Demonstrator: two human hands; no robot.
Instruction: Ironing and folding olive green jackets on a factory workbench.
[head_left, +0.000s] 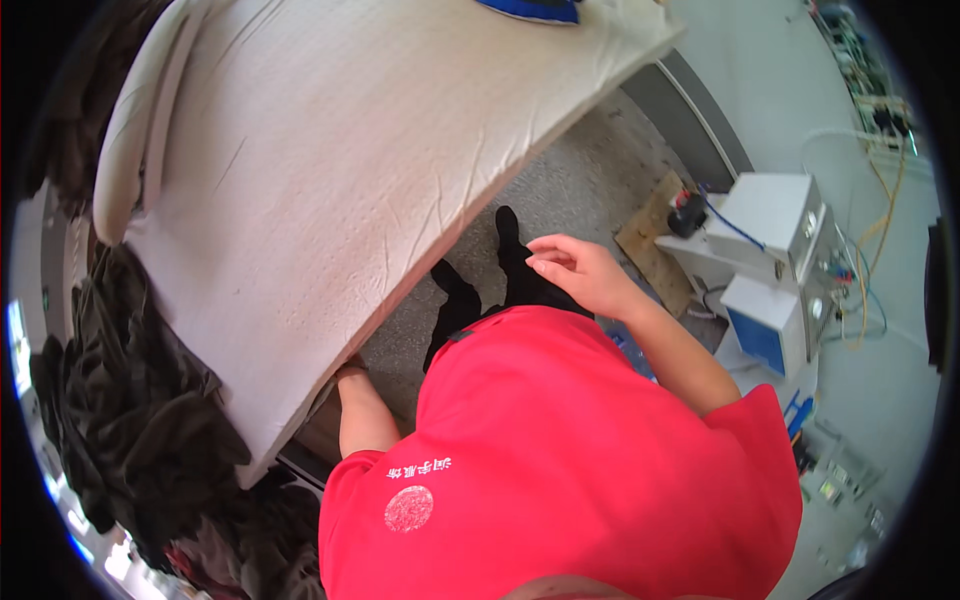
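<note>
1. Left hand [350, 372]: reaches under the near edge of the padded board [330, 170]. The fingers are hidden beneath the board, so how far they are closed, and whether they hold anything, cannot be told.
2. Right hand [580, 272]: raised in the air over the floor [570, 190], just right of the board's edge. The fingers are loosely curled, part open, and hold nothing.
3. Board: a wide cream-covered pad filling the upper left of the view, its near edge in front of the person's red shirt [560, 470].
4. A blue object [535, 8] lies on the far end of the board.
5. A heap of dark cloth [140, 420] lies left of the board, touching its lower left side.
6. A white and blue machine [775, 270] with cables stands on the floor to the right, well apart from the board.
</note>
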